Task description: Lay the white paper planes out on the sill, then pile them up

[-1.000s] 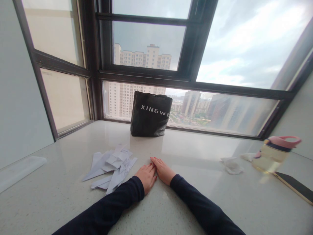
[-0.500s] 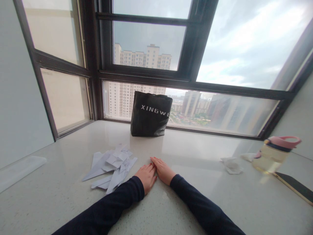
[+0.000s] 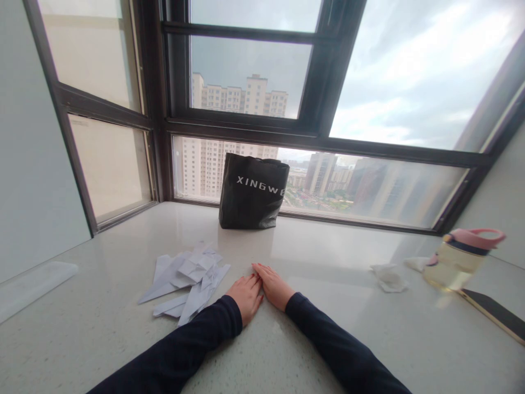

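My left hand point(image 3: 246, 299) lies flat, palm down, on the pale speckled sill point(image 3: 262, 364), fingers stretched forward. Resting beside it, my right hand point(image 3: 274, 285) is also flat, and its fingertips touch those of the left. Neither hand holds anything. Close to the left hand and forearm lies a loose pile of folded white paper pieces point(image 3: 186, 278), several of them overlapping. Beyond both hands a black bag point(image 3: 253, 200) with white lettering stands upright against the window.
To the right are a crumpled white packet point(image 3: 389, 277), a second white packet point(image 3: 416, 264), a drink bottle point(image 3: 457, 262) with a pink lid, and a dark phone point(image 3: 494, 314). A whitish flat strip point(image 3: 35, 287) lies far left. Dark window frames point(image 3: 246, 127) bound the sill behind.
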`<state>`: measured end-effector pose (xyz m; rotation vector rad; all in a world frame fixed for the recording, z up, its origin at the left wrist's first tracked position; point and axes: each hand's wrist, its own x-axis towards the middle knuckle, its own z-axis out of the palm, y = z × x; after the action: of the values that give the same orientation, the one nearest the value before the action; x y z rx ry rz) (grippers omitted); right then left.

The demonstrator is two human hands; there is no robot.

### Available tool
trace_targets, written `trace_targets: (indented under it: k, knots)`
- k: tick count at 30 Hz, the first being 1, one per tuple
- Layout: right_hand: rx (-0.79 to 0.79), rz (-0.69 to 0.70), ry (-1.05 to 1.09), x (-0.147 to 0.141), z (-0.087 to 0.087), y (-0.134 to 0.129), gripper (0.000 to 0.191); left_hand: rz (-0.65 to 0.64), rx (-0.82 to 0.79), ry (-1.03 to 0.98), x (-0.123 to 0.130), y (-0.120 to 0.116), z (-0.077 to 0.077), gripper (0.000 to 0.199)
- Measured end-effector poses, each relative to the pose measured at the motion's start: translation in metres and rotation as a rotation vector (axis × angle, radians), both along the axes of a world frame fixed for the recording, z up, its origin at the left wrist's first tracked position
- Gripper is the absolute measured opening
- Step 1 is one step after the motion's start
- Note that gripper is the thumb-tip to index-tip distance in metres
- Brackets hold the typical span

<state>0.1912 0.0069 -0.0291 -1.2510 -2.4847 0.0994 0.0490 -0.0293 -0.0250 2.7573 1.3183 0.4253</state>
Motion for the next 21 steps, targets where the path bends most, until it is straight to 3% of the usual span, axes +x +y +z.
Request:
trace_targets:
  k: [15,21]
  knots:
    - [-0.017,-0.006,-0.004,-0.001,0.002,-0.002,0.052,-0.004,-0.024,0.029,-0.001,-0.008,0.013,0.045]
    - [-0.012,-0.006,0.002,-0.001,0.003,-0.002,0.052,0.005,-0.003,0.021,0.001,-0.004,0.006,0.045]
